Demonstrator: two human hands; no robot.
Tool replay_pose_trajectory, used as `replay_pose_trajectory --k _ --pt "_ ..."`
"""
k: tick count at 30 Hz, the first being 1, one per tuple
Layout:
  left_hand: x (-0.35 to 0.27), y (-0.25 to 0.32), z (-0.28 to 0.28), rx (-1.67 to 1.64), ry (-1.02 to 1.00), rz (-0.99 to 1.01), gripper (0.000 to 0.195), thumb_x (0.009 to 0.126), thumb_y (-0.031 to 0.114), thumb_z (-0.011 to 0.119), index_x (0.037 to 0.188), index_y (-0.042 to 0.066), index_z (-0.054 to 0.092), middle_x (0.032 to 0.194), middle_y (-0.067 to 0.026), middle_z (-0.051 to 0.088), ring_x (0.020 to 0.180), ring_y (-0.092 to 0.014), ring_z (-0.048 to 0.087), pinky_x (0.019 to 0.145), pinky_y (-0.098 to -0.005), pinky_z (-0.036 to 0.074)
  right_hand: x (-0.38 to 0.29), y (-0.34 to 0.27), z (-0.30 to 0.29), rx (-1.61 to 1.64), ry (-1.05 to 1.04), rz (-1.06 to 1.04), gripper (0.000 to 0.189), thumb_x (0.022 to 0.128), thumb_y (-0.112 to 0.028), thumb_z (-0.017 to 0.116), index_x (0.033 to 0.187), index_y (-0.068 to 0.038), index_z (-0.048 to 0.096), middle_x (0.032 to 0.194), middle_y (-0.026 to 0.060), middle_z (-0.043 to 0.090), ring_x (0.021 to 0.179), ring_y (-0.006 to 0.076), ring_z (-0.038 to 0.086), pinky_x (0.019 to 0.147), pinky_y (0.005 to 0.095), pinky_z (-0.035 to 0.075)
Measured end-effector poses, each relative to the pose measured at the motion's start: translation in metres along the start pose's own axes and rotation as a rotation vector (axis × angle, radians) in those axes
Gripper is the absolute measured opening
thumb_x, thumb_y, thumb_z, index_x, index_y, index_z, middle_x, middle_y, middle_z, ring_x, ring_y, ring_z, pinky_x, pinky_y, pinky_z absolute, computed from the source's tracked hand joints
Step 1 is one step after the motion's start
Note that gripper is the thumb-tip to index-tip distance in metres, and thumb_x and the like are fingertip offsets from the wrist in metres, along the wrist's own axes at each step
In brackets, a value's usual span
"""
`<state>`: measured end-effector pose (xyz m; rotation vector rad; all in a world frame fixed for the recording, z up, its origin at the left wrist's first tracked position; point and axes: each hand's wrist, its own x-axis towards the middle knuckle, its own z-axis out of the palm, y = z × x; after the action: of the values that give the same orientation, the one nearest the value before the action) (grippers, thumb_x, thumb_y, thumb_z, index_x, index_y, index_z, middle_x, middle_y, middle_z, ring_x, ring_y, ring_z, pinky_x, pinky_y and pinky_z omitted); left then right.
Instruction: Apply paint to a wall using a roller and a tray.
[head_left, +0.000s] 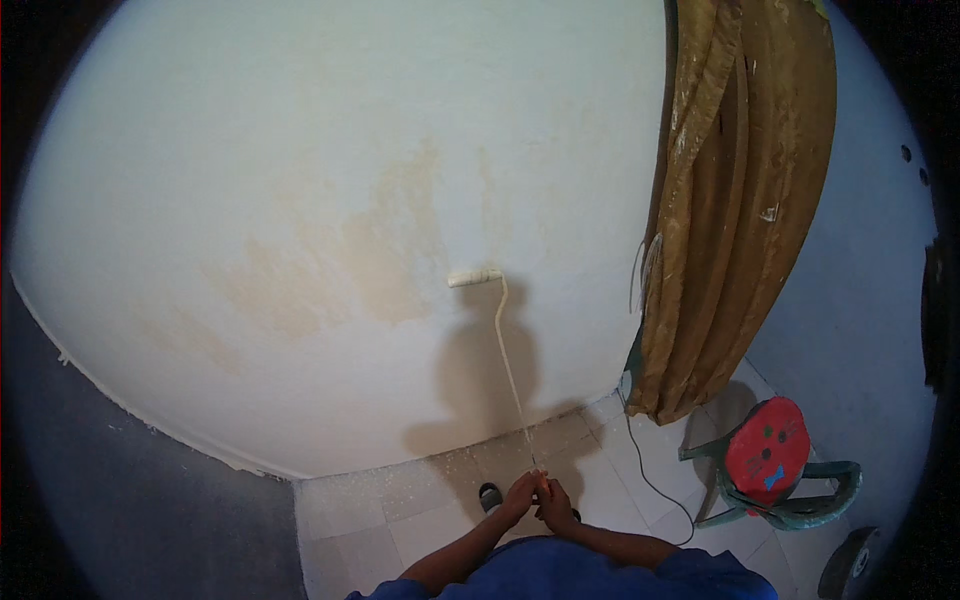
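Both my hands are close together on the orange handle (543, 481) of a long paint roller, low in the view. My left hand (519, 495) and my right hand (556, 508) wrap around it, fingers closed. From there the thin, paint-coated roller frame (510, 367) runs up to the white roller sleeve (474, 278), which is at the wall, lying nearly level. The white wall (225, 150) shows beige patches around and left of the sleeve. A shadow falls on the wall below the roller.
A brown curtain (765, 187) hangs at the right. Below it stands a green plastic chair (825, 510) with a red cushion (766, 450). A dark cable (641, 457) lies on the paint-spattered tiled floor (427, 525). A dark grey wall (150, 495) adjoins at left.
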<state>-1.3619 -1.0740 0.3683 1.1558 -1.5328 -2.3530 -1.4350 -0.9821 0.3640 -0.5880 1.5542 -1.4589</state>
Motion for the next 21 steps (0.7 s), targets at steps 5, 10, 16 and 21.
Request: replay_pose_trajectory --k 5,10,16,21 --pt "0.015 0.009 -0.01 -0.007 -0.042 0.063 0.042 0.09 0.04 0.033 0.112 0.008 0.048 0.103 -0.0076 0.052 0.092 -0.019 0.052 0.08 -0.0344 0.044 0.02 -0.01 0.004 0.045 -0.034 0.011 0.035 0.089 -0.038 0.041 0.094 -0.004 0.043 0.075 0.0077 0.053 0.058 0.0123 0.053 0.047 0.0258 0.044" --pt "0.039 0.034 -0.02 0.053 0.009 0.124 0.039 0.09 0.038 0.035 0.108 0.007 0.05 0.096 -0.0059 0.053 0.087 -0.017 0.052 0.075 -0.0327 0.045 0.054 -0.021 0.007 -0.031 0.043 -0.013 0.036 0.091 -0.037 0.037 0.103 -0.004 0.041 0.084 0.0083 0.052 0.074 0.0157 0.057 0.056 0.0262 0.045" --pt "0.051 0.088 -0.026 0.05 0.002 0.243 0.031 0.091 0.035 0.035 0.093 0.008 0.051 0.079 -0.002 0.052 0.07 -0.012 0.05 0.062 -0.0274 0.044 0.098 -0.045 0.016 -0.011 0.061 -0.094 0.032 0.091 -0.032 0.038 0.104 -0.003 0.042 0.081 0.005 0.051 0.07 0.0124 0.054 0.055 0.0241 0.044" --pt "0.038 0.139 -0.018 0.081 0.097 0.293 0.034 0.092 0.036 0.034 0.093 0.008 0.052 0.071 -0.0004 0.051 0.062 -0.009 0.047 0.055 -0.0221 0.041 0.109 -0.089 0.023 0.199 -0.106 -0.234 0.031 0.092 -0.031 0.038 0.109 -0.005 0.042 0.078 0.0021 0.05 0.064 0.0083 0.049 0.052 0.0223 0.042"
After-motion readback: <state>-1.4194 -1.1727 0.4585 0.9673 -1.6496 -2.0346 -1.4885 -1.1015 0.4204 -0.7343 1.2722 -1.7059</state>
